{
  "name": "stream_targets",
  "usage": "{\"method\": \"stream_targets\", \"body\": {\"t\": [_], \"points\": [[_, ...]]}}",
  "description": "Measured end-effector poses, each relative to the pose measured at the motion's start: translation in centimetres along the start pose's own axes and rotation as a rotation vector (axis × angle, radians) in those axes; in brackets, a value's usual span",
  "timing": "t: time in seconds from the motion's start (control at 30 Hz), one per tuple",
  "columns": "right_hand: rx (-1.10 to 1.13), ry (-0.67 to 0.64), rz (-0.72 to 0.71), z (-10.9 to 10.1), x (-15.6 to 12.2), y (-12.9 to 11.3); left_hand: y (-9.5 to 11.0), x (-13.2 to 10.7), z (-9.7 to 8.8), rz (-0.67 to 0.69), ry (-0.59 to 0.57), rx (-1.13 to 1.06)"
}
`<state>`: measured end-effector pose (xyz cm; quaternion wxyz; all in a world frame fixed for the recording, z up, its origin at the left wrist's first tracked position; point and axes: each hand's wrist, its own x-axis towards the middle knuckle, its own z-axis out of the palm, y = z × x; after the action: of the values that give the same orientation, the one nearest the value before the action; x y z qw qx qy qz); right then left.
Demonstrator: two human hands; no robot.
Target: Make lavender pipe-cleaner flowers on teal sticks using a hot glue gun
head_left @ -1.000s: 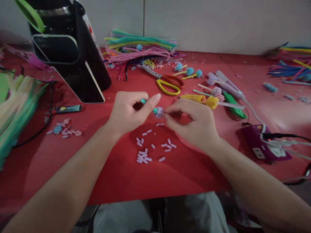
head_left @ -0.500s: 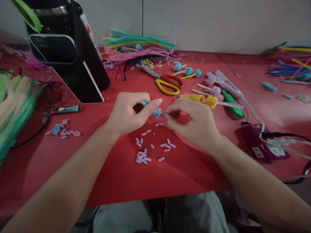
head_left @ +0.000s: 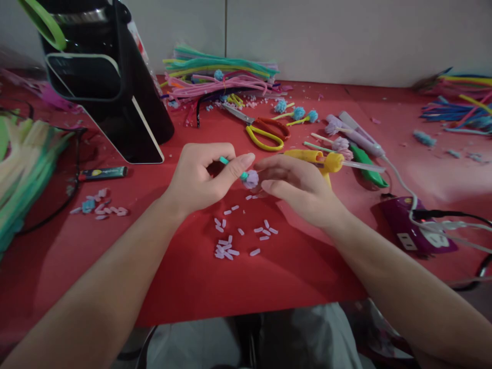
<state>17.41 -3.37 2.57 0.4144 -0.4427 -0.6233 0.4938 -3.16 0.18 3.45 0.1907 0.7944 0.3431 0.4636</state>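
Lilac pompom [head_left: 251, 178] on a teal stem is pinched upright by the left hand [head_left: 200, 177], so the right hand [head_left: 298, 187], fingers loosely curled, can touch it above scattered lilac snippets [head_left: 238, 238] on the red table [head_left: 192, 277].

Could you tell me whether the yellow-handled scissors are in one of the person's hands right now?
No, the scissors lie on the red table beyond both hands, while the left hand pinches a small lilac flower.

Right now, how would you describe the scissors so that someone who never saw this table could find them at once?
Start at the pile of coloured pipe cleaners against the back wall of the red table. Just in front of it, toward the person, lie the scissors, beyond the left hand and right hand. They are the only thing with a metal blade and two loop handles, one yellow, one red.
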Motion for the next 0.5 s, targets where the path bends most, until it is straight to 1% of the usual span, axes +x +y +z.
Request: {"method": "stream_targets", "body": {"t": [0.07,0.13,0.23,0.37,0.5], "points": [[0.056,-0.035,0.051,0.17,-0.03,-0.2,0.1,0.0,0.08,0.011,-0.002,-0.021],[0.071,-0.044,0.062,0.39,-0.1,-0.37,0.23,0.01,0.18,0.006,-0.012,-0.017],[0.058,-0.032,0.065,0.65,-0.14,-0.42,0.34,0.0,0.33,-0.006,-0.025,0.009],[0.034,-0.018,0.055,0.78,-0.04,-0.23,0.34,-0.05,0.41,0.02,-0.037,0.017],[0.021,0.009,0.047,0.88,-0.03,-0.12,0.37,-0.13,0.46,0.014,-0.037,0.051]]}}
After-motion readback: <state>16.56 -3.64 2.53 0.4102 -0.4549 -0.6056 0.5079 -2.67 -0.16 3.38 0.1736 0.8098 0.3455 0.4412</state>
